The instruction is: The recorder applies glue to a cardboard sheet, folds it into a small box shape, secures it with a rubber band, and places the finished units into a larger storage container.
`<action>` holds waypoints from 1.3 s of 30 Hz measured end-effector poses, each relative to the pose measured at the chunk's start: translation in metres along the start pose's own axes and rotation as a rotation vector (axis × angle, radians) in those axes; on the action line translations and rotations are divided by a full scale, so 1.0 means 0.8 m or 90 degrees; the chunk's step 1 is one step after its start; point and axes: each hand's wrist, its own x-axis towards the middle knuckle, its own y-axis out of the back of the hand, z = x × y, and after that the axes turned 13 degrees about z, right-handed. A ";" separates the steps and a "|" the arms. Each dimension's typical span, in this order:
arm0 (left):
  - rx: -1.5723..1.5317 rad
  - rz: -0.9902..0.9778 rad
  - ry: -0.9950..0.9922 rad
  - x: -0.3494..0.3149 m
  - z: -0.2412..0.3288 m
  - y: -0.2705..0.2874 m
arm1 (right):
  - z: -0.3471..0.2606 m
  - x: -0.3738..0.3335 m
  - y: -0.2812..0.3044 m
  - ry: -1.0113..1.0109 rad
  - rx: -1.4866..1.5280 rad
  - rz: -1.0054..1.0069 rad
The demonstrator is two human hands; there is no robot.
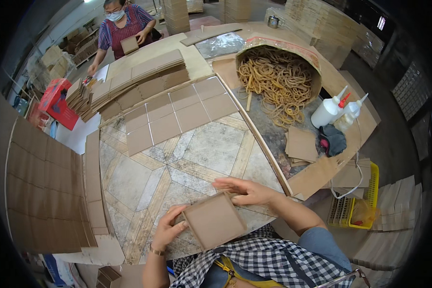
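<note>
A shallow brown cardboard tray [215, 221] with low raised sides is tilted at the near edge of the table, close to my body. My left hand [170, 226] grips its left side, thumb over the rim and fingers outside. At its far right corner is my right hand [247, 191], fingers stretched out toward the left and thumb near the rim. Farther off on the patterned tabletop [206, 149], several flat brown cardboard pieces [163, 127] lie in two rows, with white lines between them, against a wooden strip [259, 139].
Stacked cardboard [48, 187] stands at left, with more piles [144, 79] beyond. At right are a sack [317, 72] of rubber bands [278, 81], white glue bottles [327, 110], a dark cloth [332, 140] and brown squares [302, 144]. Across the table, a co-worker [122, 33] holds a small tray [129, 45].
</note>
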 end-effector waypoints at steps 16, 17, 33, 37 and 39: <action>-0.236 0.159 0.398 -0.010 0.001 -0.033 | -0.017 0.041 0.027 -0.047 -0.641 0.198; -0.216 0.197 0.382 -0.013 0.003 -0.039 | -0.028 0.051 0.047 -0.023 -0.747 0.289; 0.284 0.241 -0.431 0.023 0.102 -0.055 | -0.117 0.054 0.201 0.143 -0.549 0.580; 0.311 0.135 -0.468 0.075 0.162 -0.101 | -0.130 0.046 0.101 0.087 -0.225 0.323; 0.206 0.092 -0.331 0.091 0.162 -0.124 | -0.129 0.036 0.030 0.048 -0.161 0.209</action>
